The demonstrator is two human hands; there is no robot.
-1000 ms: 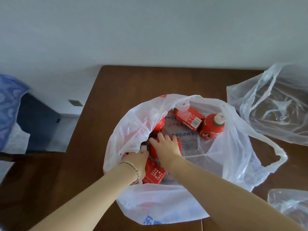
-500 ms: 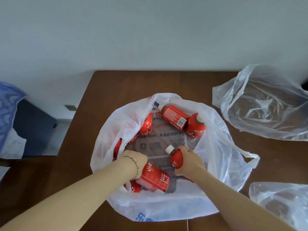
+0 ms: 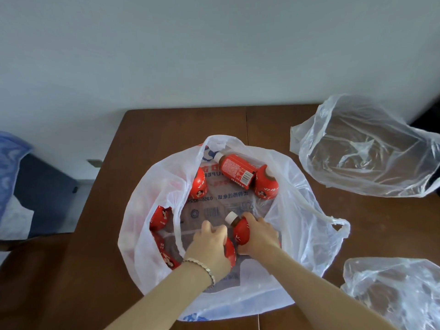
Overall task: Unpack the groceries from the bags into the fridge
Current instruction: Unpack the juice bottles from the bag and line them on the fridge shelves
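Since the earlier frame, both hands have drawn together at the near middle of the white plastic bag (image 3: pixel 152 234), which lies spread on the brown table (image 3: pixel 166 125). Right hand (image 3: pixel 258 235): fingers wrapped around a red bottle (image 3: pixel 240 231), white cap pointing up-left. Left hand (image 3: pixel 210 248): fingers curled over a second red bottle (image 3: pixel 230 254), largely hidden beneath the palm. Two more bottles (image 3: pixel 234 169) lie touching at the bag's far side. Two clear bags (image 3: pixel 366 148) sit to the right.
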